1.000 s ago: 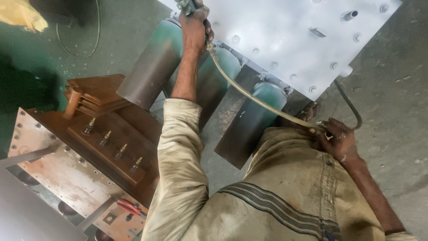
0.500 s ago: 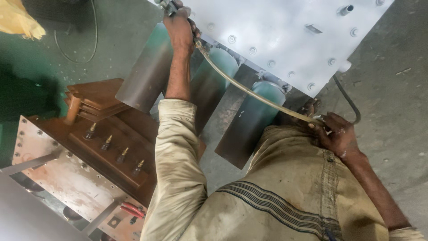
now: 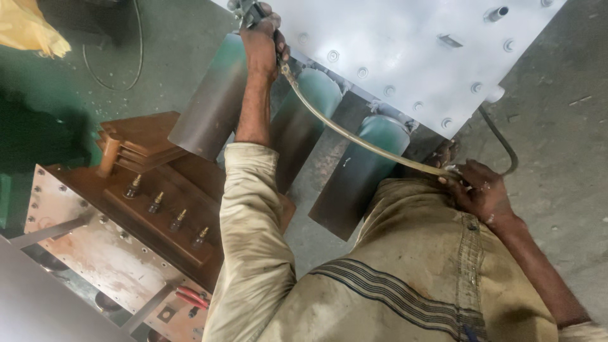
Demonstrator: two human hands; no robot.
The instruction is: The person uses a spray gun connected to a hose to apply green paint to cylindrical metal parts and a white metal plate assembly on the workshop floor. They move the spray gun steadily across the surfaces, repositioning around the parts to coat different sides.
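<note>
My left hand (image 3: 265, 39) reaches up and grips a small metal gun-like tool (image 3: 246, 9) at the edge of a pale grey bolted metal plate (image 3: 405, 57). A yellowish hose (image 3: 342, 132) runs from the tool down to my right hand (image 3: 482, 193), which is closed around it near my chest. Under the plate stand three green and grey cylinders (image 3: 212, 104), side by side. My left arm crosses in front of them.
A brown box-like unit with several brass terminals (image 3: 166, 212) and a rusty bolted flange (image 3: 95, 253) sits at the lower left. Red-handled pliers (image 3: 193, 297) lie on it. A yellow cloth (image 3: 28, 28) and a thin cable (image 3: 136, 50) lie on the green floor.
My left hand with the tool has shifted slightly along the plate's edge. My right hand keeps the same hold on the hose.
</note>
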